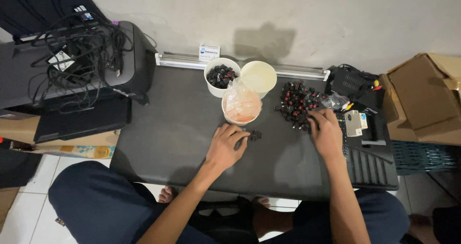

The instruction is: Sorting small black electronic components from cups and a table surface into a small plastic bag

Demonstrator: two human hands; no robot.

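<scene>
A pale plastered wall backs a low dark bench (177, 128), with white floor tiles showing below and the person's crossed legs tucked under its near edge; on the bench stand three round cups in a tight cluster: one white cup (221, 76) holding small black parts, one cream cup (259, 76) that looks empty, and a third cup (241, 110) nearer the person with a clear plastic bag stuffed into it; to the right of the cups lies a loose pile of black-and-red parts (295, 103), too many to count; the right hand (326, 133) rests at the pile's near right edge, fingers curled down among the pieces, and whether it has pinched one I cannot tell; the left hand (225, 145) lies flat-curled on the bench just below the bagged cup, fingertips closed loosely about something dark, with a small black part (256, 135) lying just to the right of those fingertips, between the two hands and plainly nearer the left; a tangle of black cables (79, 47) sits on a black device at far left, and an open cardboard box (425, 97) stands at far right.
</scene>
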